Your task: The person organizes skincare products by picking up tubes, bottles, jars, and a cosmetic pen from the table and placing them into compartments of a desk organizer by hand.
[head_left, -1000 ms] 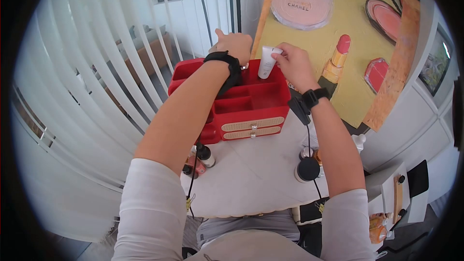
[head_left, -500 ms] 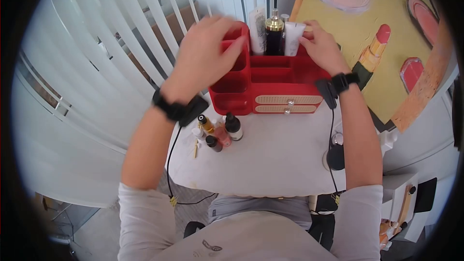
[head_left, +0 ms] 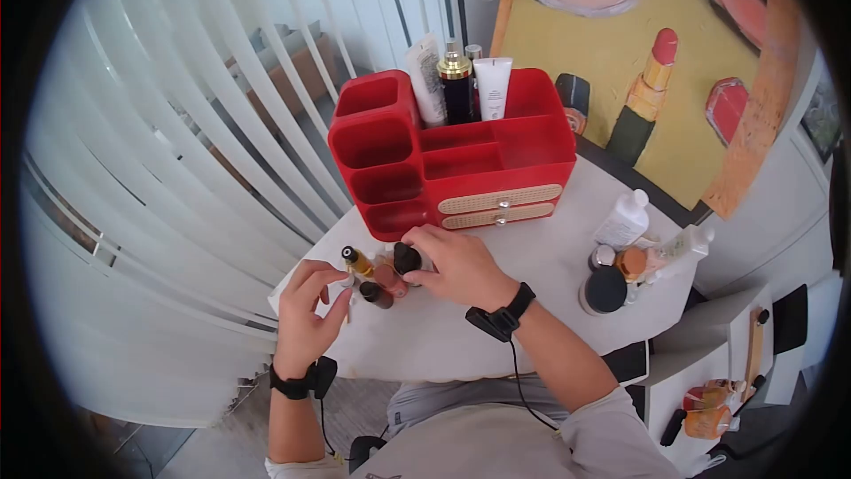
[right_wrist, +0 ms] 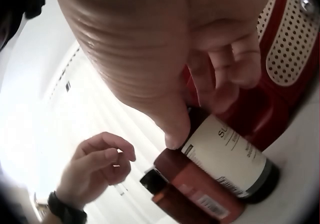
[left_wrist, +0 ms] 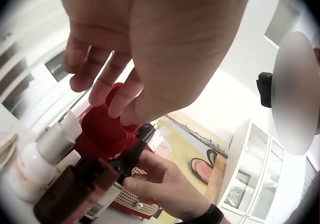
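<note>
My right hand [head_left: 470, 268] holds a dark pump bottle [right_wrist: 227, 156] with a white label by its top, thumb and fingers around the neck. The bottle stands at the front left corner of a red organizer [head_left: 532, 158]. Beside it are a pink bottle [head_left: 388, 279], a small brown bottle [head_left: 375, 295] with a black cap and a yellow bottle [head_left: 358, 261]. Over the left side of this group my left hand [head_left: 304, 324] hovers with loosely bent fingers, holding nothing. A white bottle [left_wrist: 36, 170] with a silver collar is near it.
In the organizer's back compartment stand a white tube [head_left: 492, 89], a grey-white tube [head_left: 427, 80] and a gold-necked black bottle [head_left: 457, 93]. At the table's right are a white bottle [head_left: 624, 218], a black-lidded jar [head_left: 603, 290] and others. Blinds [head_left: 168, 124] hang close on the left.
The right hand has let go of the white tube, now in the back compartment, and moved down to the dark pump bottle. The left hand has come down from the organizer to the small bottles.
</note>
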Demonstrator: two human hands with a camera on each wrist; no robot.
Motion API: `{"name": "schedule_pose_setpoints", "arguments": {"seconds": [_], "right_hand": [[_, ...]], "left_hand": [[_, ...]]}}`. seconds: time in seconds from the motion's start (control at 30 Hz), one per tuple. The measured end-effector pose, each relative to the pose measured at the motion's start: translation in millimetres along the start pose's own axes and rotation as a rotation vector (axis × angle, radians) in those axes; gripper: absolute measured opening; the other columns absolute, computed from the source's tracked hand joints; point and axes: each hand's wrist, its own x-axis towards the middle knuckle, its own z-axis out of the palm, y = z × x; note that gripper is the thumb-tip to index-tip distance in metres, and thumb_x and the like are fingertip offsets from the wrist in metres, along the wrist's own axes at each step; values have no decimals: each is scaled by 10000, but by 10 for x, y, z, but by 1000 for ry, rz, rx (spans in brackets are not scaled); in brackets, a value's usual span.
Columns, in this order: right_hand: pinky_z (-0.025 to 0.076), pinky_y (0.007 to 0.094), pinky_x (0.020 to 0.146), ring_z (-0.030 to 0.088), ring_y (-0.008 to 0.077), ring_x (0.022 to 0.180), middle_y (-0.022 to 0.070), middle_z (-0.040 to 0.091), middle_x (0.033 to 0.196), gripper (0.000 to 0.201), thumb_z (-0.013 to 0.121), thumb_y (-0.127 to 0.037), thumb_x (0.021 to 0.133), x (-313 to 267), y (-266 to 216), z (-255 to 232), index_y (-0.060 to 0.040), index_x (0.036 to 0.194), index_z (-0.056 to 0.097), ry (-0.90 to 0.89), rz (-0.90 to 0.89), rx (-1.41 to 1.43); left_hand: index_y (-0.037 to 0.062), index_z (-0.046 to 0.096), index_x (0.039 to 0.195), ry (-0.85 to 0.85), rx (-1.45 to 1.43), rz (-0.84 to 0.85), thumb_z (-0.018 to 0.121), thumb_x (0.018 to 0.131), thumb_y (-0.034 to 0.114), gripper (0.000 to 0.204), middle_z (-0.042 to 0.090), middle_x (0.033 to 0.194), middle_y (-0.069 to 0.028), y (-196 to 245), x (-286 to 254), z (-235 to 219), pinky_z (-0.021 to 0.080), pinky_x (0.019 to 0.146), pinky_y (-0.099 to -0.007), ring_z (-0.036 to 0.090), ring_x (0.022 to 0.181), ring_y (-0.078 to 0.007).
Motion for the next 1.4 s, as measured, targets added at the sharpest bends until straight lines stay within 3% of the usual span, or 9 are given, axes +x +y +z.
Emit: {"name": "schedule_pose_setpoints", "arguments": {"seconds": [0.2, 0.47, 0.6, 0.73, 0.93, 1.13, 1.27, 1.33, 1.4], "right_hand": [[567, 421, 758, 721, 334, 897, 123, 698, 997, 430, 825, -169, 857, -216, -133, -487, -86, 1229, 626, -22, 89, 15], [589, 334, 733, 736, 136, 880, 96, 761, 1025, 412, 812, -221, 949, 212, -99, -1958, 15, 1219, 608, 669, 87, 220], [596, 344, 734, 774, 214, 852, 173, 776, 1029, 368, 803, -179, 947, 898, 359, -2324, 17, 1204, 627, 695, 41, -36], [610, 351, 732, 781, 292, 814, 235, 774, 1054, 320, 790, -136, 939, 1340, 942, -2195, 0, 1198, 661, 455, 148, -183], [648, 361, 722, 777, 246, 845, 182, 778, 1010, 287, 746, -104, 949, 1490, 1105, -1939, 2, 1207, 676, 374, 309, 28], [626, 365, 938, 702, 227, 1153, 199, 618, 1440, 453, 618, -22, 1009, 1290, 1018, -1954, 19, 1452, 529, 250, 406, 320], [573, 332, 1002, 679, 239, 1204, 196, 604, 1457, 555, 595, 33, 980, 1119, 929, -1898, 13, 1518, 461, 286, 378, 112], [579, 324, 923, 711, 210, 1080, 179, 667, 1350, 498, 583, 57, 948, 972, 813, -1749, -9, 1440, 544, 636, 9, -205], [585, 332, 818, 713, 184, 930, 140, 711, 1154, 373, 568, 66, 929, 712, 246, -1379, -26, 1283, 640, 686, 55, -151]], "left_hand": [[18, 730, 1064, 3, -13, 48, 796, 826, -26, 251, 699, 1082, -113, 82, 78, 82, 518, 680, -310, 620, 760, -210], [14, 734, 1066, 32, -38, 70, 795, 820, -29, 257, 710, 1093, -124, 61, -14, 125, 551, 720, -332, 691, 879, -251], [10, 735, 1067, 141, -12, 95, 792, 815, -40, 263, 701, 1119, -141, 35, -162, 80, 572, 782, -344, 702, 937, -280], [2, 732, 1066, 209, 21, 76, 785, 815, -48, 262, 691, 1146, -152, -60, -351, -17, 581, 827, -350, 709, 966, -291], [22, 736, 1052, 186, -1, -41, 783, 828, -16, 232, 709, 1117, -119, -212, -517, -86, 541, 778, -337, 700, 987, -270], [34, 706, 1135, 270, -56, -71, 742, 855, -30, 290, 695, 1164, -107, -411, -372, -4, 509, 754, -325, 688, 982, -224], [34, 621, 1287, 280, -180, -156, 717, 879, -51, 428, 645, 1308, -90, -566, -392, 111, 504, 767, -317, 679, 988, -196], [34, 562, 1352, 201, -151, -158, 719, 878, -54, 506, 609, 1378, -80, -661, -456, 106, 500, 749, -295, 674, 984, -174], [33, 544, 1367, 95, -251, -262, 727, 870, -55, 537, 592, 1404, -76, -636, -467, 129, 490, 729, -271, 667, 974, -147]]}}
